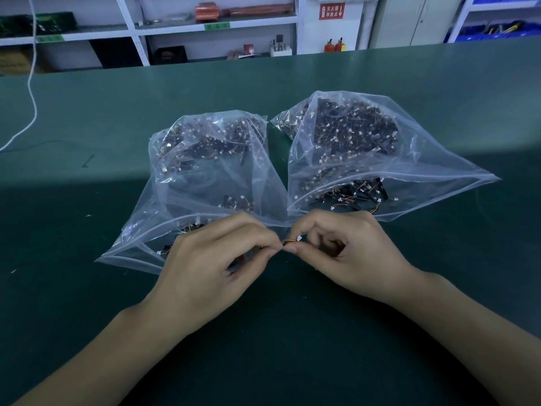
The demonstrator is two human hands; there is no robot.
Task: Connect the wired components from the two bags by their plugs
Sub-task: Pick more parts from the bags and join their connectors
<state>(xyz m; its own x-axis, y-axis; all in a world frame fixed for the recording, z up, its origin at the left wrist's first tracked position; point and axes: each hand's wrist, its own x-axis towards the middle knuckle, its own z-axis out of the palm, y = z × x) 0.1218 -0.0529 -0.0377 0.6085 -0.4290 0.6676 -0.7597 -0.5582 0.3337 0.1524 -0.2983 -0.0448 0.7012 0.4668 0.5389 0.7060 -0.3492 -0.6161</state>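
Observation:
Two clear plastic bags lie open on the green table, the left bag [205, 183] and the right bag [366, 159], each full of small black wired components with white plugs. In front of them my left hand [216, 268] and my right hand [348, 253] meet fingertip to fingertip. Between them runs a short wired component [290, 241] with orange and yellow leads and a white plug. My left hand pinches its left end, where a dark part is mostly hidden by the fingers. The plug end is pinched by my right hand.
The green table [87, 288] stretches wide around the bags. A white cable [32, 98] hangs down onto it at far left. Shelves [175, 27] with boxes stand behind the table's far edge, and two small fire extinguishers [333, 46] at the back.

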